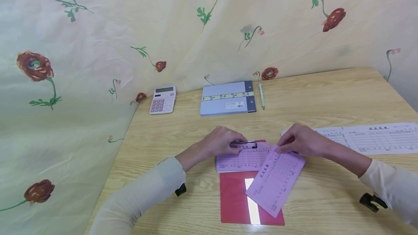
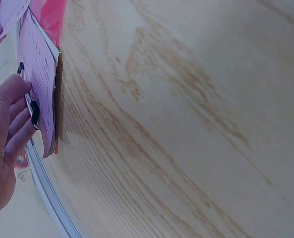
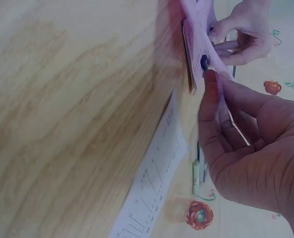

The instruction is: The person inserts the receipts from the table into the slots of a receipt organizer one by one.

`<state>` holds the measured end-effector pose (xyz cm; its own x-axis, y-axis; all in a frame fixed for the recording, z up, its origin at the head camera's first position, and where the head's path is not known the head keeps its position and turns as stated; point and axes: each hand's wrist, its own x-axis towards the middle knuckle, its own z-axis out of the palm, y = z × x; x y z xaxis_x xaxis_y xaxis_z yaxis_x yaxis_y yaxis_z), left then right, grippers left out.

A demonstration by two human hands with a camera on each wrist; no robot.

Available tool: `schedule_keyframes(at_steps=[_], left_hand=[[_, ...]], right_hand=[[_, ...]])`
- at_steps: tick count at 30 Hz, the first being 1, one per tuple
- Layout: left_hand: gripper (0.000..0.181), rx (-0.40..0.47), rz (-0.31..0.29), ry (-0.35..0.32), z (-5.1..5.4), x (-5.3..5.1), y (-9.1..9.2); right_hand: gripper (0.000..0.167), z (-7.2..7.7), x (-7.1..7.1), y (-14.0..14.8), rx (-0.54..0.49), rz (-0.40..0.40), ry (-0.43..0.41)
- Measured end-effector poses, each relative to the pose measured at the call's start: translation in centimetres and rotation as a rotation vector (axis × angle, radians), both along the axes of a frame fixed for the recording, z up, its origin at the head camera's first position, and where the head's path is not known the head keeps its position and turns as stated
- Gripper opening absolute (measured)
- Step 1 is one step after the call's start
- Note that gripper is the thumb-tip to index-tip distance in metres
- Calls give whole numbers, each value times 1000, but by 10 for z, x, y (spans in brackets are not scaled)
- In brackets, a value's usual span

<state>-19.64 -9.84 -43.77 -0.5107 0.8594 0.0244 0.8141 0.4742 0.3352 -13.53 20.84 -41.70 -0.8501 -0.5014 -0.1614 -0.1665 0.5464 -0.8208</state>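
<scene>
1 loose pink slip (image 1: 275,182) held over a red clipboard (image 1: 232,200)

Nearest to us, the red clipboard lies on the wooden table (image 1: 196,211), its lower part uncovered and crossed by bright glare. The loose pink slip slants above the board's right side, out of square with the stack; whether its lower end touches the board we cannot tell. The right hand (image 1: 302,139) pinches it at its upper end, thumb against fingers with no visible gap beyond the paper.

Just beyond, clipped pink slips (image 1: 246,161) lie across the top of the board. The left hand (image 1: 225,141) is closed about the metal clip (image 1: 249,141), thumb on the front of the stack. We cannot establish whether the clip is raised or pressed down, nor how many sheets it bears on.

We judge the step in hand to be the handling of 1 slip at the clip; its direction, onto or off the board, is not shown. The next move, in our view, calls for a steady left hand at the clip while the right either squares the slip or draws it clear uncreased.

Farther off, white printed forms (image 1: 378,139) are partly covered by the right hand and cut off at the head view's right edge. Farthest back we record a blue notebook (image 1: 222,105), a pale green pen (image 1: 262,96) beside it and a calculator (image 1: 163,99). Most print is too small to read.
</scene>
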Motion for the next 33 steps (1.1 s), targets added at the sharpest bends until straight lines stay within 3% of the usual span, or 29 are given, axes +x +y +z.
schedule_keyframes(at_steps=[8, 13, 21, 33], left_hand=[[31, -12, 13, -8, 0, 0, 0], [31, -9, 8, -14, 1, 0, 0], [31, -10, 15, -25, 1, 0, 0], [33, -26, 12, -24, 2, 0, 0]], right_hand=[[14, -10, 5, -6, -86, -23, -81], [15, -13, 9, -12, -136, -99, -144], [14, -12, 16, -21, -102, -204, -201], [16, -11, 17, -22, -149, -243, -304]])
